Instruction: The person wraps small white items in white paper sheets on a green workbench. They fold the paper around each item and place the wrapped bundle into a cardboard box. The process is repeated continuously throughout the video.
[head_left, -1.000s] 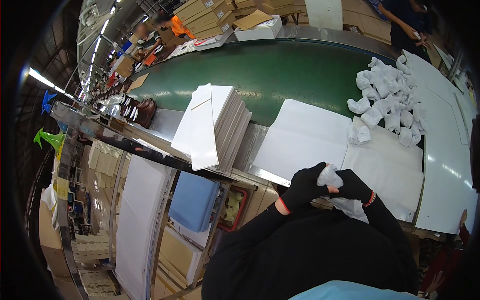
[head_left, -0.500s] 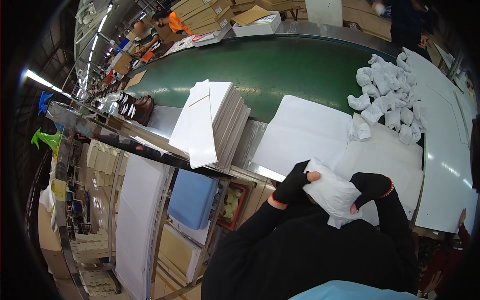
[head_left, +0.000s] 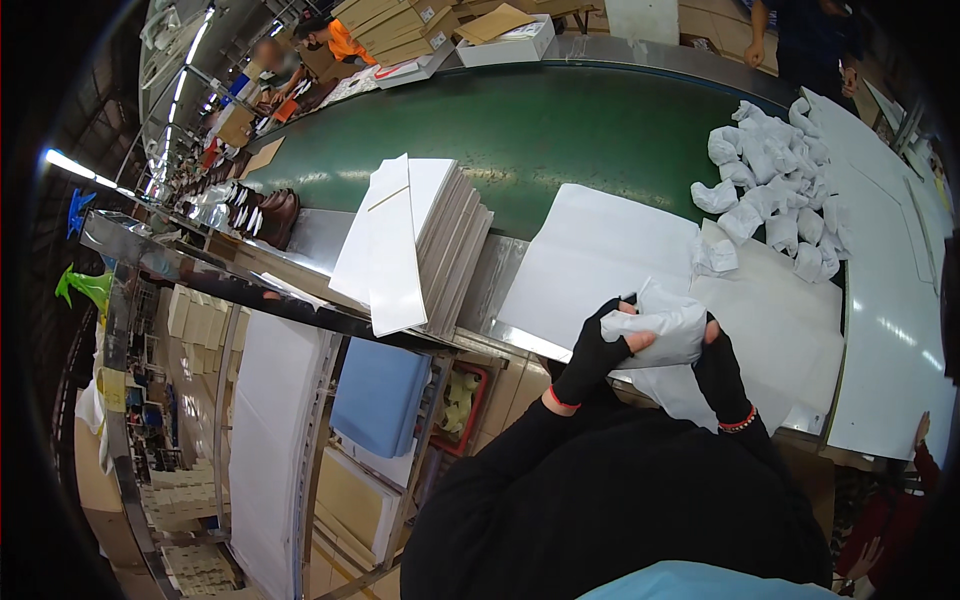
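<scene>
Both hands, in black fingerless gloves, grip a crumpled wad of white tissue paper (head_left: 668, 330) above the near edge of the work surface. My left hand (head_left: 598, 350) holds its left end, thumb across the front. On the other end, my right hand (head_left: 716, 368) has its thumb tip at the top corner. Under and beyond the wad lie flat white paper sheets (head_left: 600, 250). A loose, rounded wad (head_left: 714, 257) rests on the sheets' far edge. Behind it, a heap of similar white paper wads (head_left: 770, 175) is piled on the right.
Left of the sheets stands a tall stack of white cards (head_left: 430, 240). A green conveyor belt (head_left: 420, 130) runs behind, with brown shoes (head_left: 275, 215) at its left. A white board (head_left: 890, 330) borders the right. Shelves hold a blue stack (head_left: 380, 395). Other people stand across the belt.
The wad has been turned and lifted slightly away from my body, and looks more compact. My right hand has swung from its lower right corner to its upper right end.
</scene>
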